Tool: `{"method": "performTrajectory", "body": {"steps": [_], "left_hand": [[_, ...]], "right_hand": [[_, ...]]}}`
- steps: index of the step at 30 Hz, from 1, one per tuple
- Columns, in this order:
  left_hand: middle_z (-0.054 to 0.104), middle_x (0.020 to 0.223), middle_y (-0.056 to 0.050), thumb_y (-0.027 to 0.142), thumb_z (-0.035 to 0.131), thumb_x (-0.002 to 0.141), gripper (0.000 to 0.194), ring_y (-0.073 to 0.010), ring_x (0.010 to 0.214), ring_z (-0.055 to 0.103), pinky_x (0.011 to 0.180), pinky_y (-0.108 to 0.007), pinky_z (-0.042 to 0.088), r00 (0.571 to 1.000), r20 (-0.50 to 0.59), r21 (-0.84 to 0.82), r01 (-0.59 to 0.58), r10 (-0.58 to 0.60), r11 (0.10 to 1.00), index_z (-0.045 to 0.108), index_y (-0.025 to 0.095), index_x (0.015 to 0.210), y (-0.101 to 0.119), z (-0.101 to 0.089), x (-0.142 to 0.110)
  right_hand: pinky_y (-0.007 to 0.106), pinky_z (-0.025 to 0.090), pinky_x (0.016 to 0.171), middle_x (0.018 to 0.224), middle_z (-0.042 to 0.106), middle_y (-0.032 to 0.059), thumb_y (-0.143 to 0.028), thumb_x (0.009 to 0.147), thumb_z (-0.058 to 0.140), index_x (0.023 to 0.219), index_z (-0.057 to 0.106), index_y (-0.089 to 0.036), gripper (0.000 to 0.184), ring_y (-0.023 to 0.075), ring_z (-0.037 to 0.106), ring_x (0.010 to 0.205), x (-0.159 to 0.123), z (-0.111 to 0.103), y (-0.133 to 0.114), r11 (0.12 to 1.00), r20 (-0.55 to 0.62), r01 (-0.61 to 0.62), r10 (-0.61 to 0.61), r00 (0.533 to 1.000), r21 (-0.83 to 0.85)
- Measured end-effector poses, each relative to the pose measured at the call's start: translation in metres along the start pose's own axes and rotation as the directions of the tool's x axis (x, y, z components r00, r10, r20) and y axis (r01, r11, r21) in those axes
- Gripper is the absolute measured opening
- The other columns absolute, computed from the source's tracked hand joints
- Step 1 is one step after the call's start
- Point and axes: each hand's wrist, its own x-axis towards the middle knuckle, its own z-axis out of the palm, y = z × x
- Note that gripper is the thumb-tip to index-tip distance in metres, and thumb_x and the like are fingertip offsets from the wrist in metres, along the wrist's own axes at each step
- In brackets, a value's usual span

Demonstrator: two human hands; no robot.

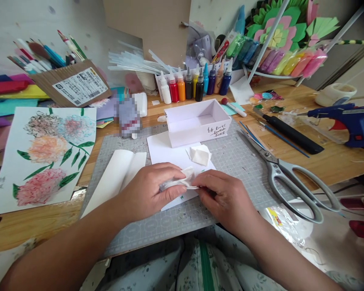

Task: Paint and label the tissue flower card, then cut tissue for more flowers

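Note:
Between my two hands is a crumpled white tissue (186,174), held over a white sheet of paper (157,149). My left hand (157,186) has thumb and fingers closed on its left side. At its right edge, the fingertips of my right hand (220,192) pinch it. A folded piece of white tissue (200,155) lies on the sheet just beyond my hands. Behind it stands a small white open-topped box (197,125) with handwriting on its front. A folded white sheet (118,169) rests left of my left hand.
A grey cutting mat (133,234) covers the table's middle. Large scissors (291,178) lie at the right, near a black-handled tool (294,133) and a blue glue gun (348,125). Several paint bottles (181,87) line the back. A flower painting (42,157) lies at left.

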Motion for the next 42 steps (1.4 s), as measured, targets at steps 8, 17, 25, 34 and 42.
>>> {"method": "performTrajectory", "body": {"steps": [8, 17, 25, 34, 42], "left_hand": [[0.073, 0.088, -0.001, 0.024, 0.055, 0.085, 0.015, -0.0146, 0.083, 0.066, 0.074, -0.025, 0.052, 0.993, -0.033, -0.002, 0.111, -0.111, 0.994, 0.069, 0.021, 0.086, 0.002, 0.003, 0.002], [0.072, 0.086, -0.001, 0.024, 0.05, 0.089, 0.02, -0.0133, 0.079, 0.066, 0.069, -0.024, 0.05, 0.996, -0.013, 0.016, 0.087, -0.087, 0.996, 0.069, 0.019, 0.083, 0.0, 0.003, 0.003], [0.072, 0.09, -0.004, 0.033, 0.067, 0.077, 0.017, -0.0181, 0.083, 0.066, 0.073, -0.028, 0.052, 0.998, -0.057, 0.039, 0.042, -0.04, 0.998, 0.068, 0.019, 0.086, 0.0, 0.004, 0.001], [0.071, 0.086, -0.003, 0.008, 0.053, 0.082, 0.018, -0.0145, 0.082, 0.064, 0.072, -0.025, 0.05, 0.993, -0.039, 0.172, -0.099, 0.107, 0.98, 0.068, 0.017, 0.085, 0.002, 0.01, 0.002], [0.07, 0.084, -0.003, 0.012, 0.065, 0.075, 0.008, -0.0167, 0.081, 0.064, 0.073, -0.027, 0.049, 0.991, -0.082, 0.237, -0.086, 0.108, 0.968, 0.065, 0.015, 0.082, 0.0, 0.012, -0.002]], "right_hand": [[0.023, 0.047, 0.069, 0.086, 0.069, 0.0013, -0.002, 0.072, 0.051, 0.082, 0.066, -0.019, 0.024, 0.0127, 0.062, 0.074, 0.004, -0.005, -0.002, 0.989, 0.151, -0.054, 0.033, 0.988, 0.138], [0.021, 0.042, 0.062, 0.08, 0.058, 0.0024, 0.001, 0.073, 0.054, 0.08, 0.068, -0.017, 0.023, 0.0117, 0.055, 0.069, 0.009, 0.007, -0.004, 0.993, 0.014, -0.115, 0.115, 0.993, -0.001], [0.023, 0.042, 0.064, 0.076, 0.065, 0.0007, 0.001, 0.072, 0.056, 0.08, 0.067, -0.018, 0.022, 0.0135, 0.058, 0.07, 0.011, 0.01, -0.007, 0.986, -0.052, -0.167, 0.165, 0.985, -0.026], [0.023, 0.042, 0.064, 0.079, 0.06, 0.0006, -0.003, 0.074, 0.059, 0.093, 0.067, -0.019, 0.027, 0.0128, 0.056, 0.072, 0.009, 0.01, -0.006, 0.994, -0.014, -0.106, 0.107, 0.994, 0.03], [0.029, 0.038, 0.067, 0.068, 0.059, 0.001, -0.009, 0.074, 0.064, 0.069, 0.065, -0.017, 0.01, 0.0169, 0.052, 0.071, 0.009, 0.009, -0.003, 0.978, -0.111, -0.174, 0.161, 0.981, -0.119]]}}
